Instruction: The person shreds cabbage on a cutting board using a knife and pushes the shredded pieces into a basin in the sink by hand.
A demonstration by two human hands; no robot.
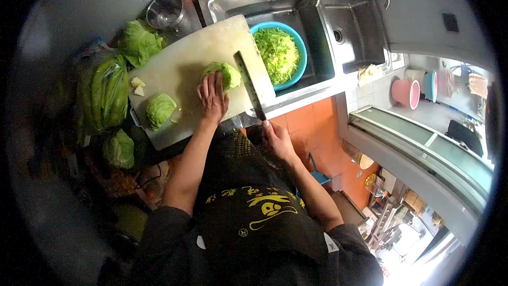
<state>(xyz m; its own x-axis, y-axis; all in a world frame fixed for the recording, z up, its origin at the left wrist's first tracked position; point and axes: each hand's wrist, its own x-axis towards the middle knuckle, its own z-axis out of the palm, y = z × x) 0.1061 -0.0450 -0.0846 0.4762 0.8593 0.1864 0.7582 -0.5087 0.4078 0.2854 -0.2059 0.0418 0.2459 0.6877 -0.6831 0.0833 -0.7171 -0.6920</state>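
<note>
The left hand's (pixel 213 95) fingers lie over and grip a pale green, rounded cabbage piece (pixel 230 76) on the white rectangular cutting board (pixel 193 47). Just right of those fingers stretches the blade of a long, dark-looking knife (pixel 247 79), its handle clenched in the right hand (pixel 278 139). Left of the gripping fingers sits a smaller green cabbage chunk (pixel 160 110); rightward, past the blade, a round blue basin (pixel 303 55) holds light-green shreds (pixel 275 55).

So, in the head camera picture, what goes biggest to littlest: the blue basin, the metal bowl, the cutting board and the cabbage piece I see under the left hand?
1. Cutting board
2. Blue basin
3. Metal bowl and cabbage piece: unranked; they look alike, and the left hand covers some cabbage.
</note>
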